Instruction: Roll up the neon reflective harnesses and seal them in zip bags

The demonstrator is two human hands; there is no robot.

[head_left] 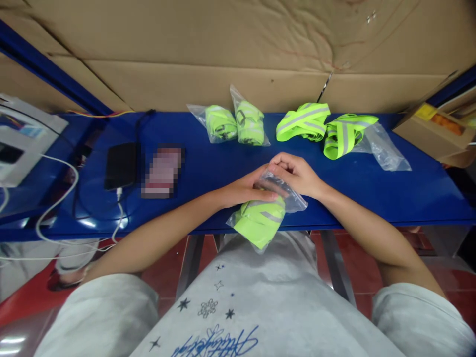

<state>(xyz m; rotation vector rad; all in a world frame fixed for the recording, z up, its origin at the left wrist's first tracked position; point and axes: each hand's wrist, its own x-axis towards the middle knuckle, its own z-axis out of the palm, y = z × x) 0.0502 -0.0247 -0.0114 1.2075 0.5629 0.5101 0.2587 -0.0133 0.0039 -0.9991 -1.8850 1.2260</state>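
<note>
At the table's front edge, a clear plastic bag (295, 198) holds a folded neon-yellow reflective strap bundle (260, 223) with grey stripes. My left hand (256, 186) grips the bag from the left, its thumb laid across the top of the bundle. The fingers of my right hand (295, 173) are curled closed on the bag's upper, open-looking end. Behind my hands lie two bagged strap bundles (221, 123) (251, 124). To their right are two loose neon strap bundles (303, 122) (345, 136), the farther one touching a clear plastic bag (386, 146).
A blue table (208, 173) runs across, with a cardboard sheet (223, 84) behind it. On the left are a black phone (121, 166) on a white cable (121, 210), a blurred-out rectangular item (162, 172) and a white device (26, 144). A cardboard box (433, 134) stands at right.
</note>
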